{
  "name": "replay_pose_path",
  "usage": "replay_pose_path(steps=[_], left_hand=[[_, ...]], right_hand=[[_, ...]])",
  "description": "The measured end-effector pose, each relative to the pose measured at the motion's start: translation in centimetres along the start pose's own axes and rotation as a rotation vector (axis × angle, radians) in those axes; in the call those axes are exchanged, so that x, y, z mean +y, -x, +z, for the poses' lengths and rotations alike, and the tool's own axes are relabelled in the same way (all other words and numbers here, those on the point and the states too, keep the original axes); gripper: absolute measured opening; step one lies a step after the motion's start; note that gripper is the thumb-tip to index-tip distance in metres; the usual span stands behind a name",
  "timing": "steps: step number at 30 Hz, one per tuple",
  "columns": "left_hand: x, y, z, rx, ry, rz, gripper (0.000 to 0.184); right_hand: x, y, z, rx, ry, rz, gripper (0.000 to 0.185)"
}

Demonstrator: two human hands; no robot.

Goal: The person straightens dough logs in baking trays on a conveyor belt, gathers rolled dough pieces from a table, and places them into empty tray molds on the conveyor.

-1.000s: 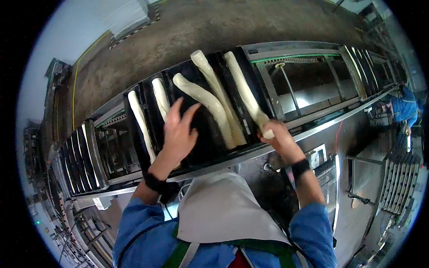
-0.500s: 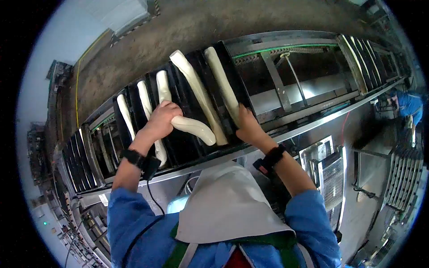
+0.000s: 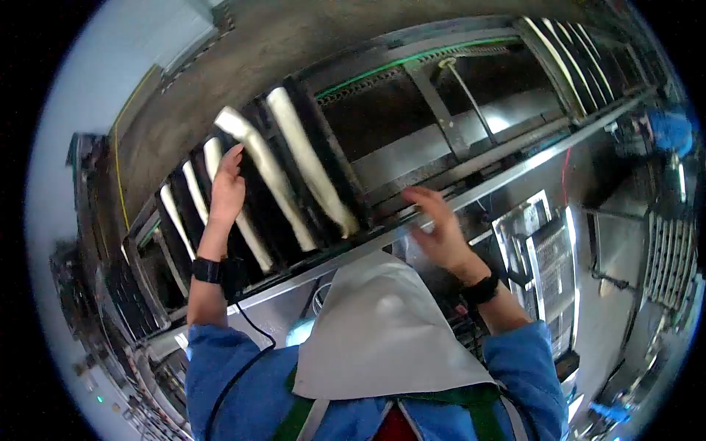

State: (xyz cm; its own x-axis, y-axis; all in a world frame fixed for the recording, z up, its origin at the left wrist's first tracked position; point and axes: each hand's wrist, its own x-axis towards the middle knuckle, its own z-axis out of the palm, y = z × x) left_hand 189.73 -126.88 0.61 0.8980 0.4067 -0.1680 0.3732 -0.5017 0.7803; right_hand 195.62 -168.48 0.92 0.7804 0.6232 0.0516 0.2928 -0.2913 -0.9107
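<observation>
Long pale dough strips, seemingly raw bread dough, lie side by side in the grooves of a black tray (image 3: 292,198) on a conveyor. My left hand (image 3: 229,187) is over the middle dough strip (image 3: 251,239), hiding part of it. Its fingers are stretched out, with the fingertips beside the dough strip with a bent upper end (image 3: 271,170). I cannot tell whether they touch it. Nearest the tray's right edge lies another dough strip (image 3: 305,151). My right hand (image 3: 443,234) hangs open and empty above the conveyor's front rail, to the right of the tray.
The conveyor frame (image 3: 515,176) runs along in front of me, with a green-edged chain (image 3: 412,65) at its far side. Another tray of strips (image 3: 573,66) stands farther right. Metal racks (image 3: 540,272) are below right, and a person in blue (image 3: 671,132) is at the far right.
The bent dough piece under my left hand now lies lengthwise in its groove, and that hand has opened. My right hand has left the rightmost strip and moved right. The tray appears farther left.
</observation>
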Motion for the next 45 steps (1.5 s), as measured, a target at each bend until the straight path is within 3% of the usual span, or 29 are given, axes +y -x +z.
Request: replay_pose_path(steps=[2,4,5,7,9,13,16,18,20,21,23,25,26,27,29,31,33,34,36,37,43,45], left_hand=[[-4.4,-2.6,2.5,0.004,0.152,0.090,0.065],[-7.6,-7.8,5.4,0.150,-0.627,-0.096,0.044],[-3.1,-6.1,5.5,0.179,-0.322,0.029,0.035],[-3.2,-5.6,4.4,0.017,-0.140,0.026,0.038],[-4.1,-3.8,1.9,-0.011,-0.206,-0.015,0.041],[-3.2,0.3,-1.5,0.108,-0.468,-0.070,0.046],[0.5,0.7,-1.0,0.089,-0.578,-0.051,0.048],[5.0,-0.8,1.5,0.002,-0.635,0.061,0.046],[10.0,-2.3,5.1,-0.103,-0.677,0.197,0.045],[12.5,-2.8,7.3,-0.164,-0.695,0.278,0.044],[16.9,-4.2,11.6,-0.296,-0.710,0.444,0.043],[17.6,-8.4,16.0,-0.589,-0.573,0.642,0.043],[29.5,2.3,20.6,-0.362,-0.915,0.654,0.035],[30.8,1.9,24.8,-0.398,-0.868,0.742,0.035],[31.6,0.1,30.6,-0.617,-0.714,0.928,0.036],[34.8,1.9,35.7,-0.724,-0.766,1.025,0.039],[37.6,4.9,39.6,-0.802,-0.730,1.683,0.036],[38.5,6.5,41.8,-0.819,-0.705,1.716,0.036],[40.6,9.9,45.7,-1.214,-0.644,1.591,0.032],[41.0,11.7,47.5,-1.237,-0.635,1.618,0.032],[42.3,19.0,56.4,-1.599,-0.384,1.977,0.029],[41.9,21.6,58.6,-1.659,-0.449,2.068,0.031]], right_hand=[[3.4,2.5,-2.0,0.184,-0.016,0.187,0.057],[6.7,5.4,-4.5,0.450,-0.060,0.318,0.055],[8.1,7.3,-6.0,0.520,0.073,0.358,0.053],[8.5,10.6,-9.0,0.675,0.191,0.461,0.048],[10.2,13.3,-11.4,0.769,0.249,0.581,0.045],[15.6,20.9,-16.0,0.834,0.709,1.011,0.058],[17.4,25.2,-18.9,0.817,0.676,1.326,0.063],[18.0,27.2,-19.9,0.828,0.583,1.409,0.063],[20.2,29.8,-18.8,0.930,0.563,1.233,0.065],[16.9,30.1,-18.5,0.959,0.510,1.199,0.065],[17.2,32.7,-15.9,1.122,0.500,1.049,0.061],[16.8,36.3,-9.6,1.268,0.361,1.053,0.056],[13.9,37.6,-9.1,1.276,0.320,1.061,0.054],[15.4,40.3,-7.1,1.427,0.448,0.965,0.052],[13.4,43.2,-4.4,1.568,0.411,1.120,0.052],[12.3,45.6,-1.4,1.726,0.376,1.209,0.049],[10.3,47.7,1.0,1.847,0.258,1.308,0.046],[8.9,48.4,1.9,1.902,0.234,1.359,0.045],[7.1,49.2,4.5,2.023,0.233,1.401,0.044],[6.6,49.8,6.1,2.051,0.237,1.421,0.044],[0.2,49.0,14.0,2.148,0.464,1.835,0.046],[-0.3,50.0,17.2,2.142,0.381,2.137,0.050]])
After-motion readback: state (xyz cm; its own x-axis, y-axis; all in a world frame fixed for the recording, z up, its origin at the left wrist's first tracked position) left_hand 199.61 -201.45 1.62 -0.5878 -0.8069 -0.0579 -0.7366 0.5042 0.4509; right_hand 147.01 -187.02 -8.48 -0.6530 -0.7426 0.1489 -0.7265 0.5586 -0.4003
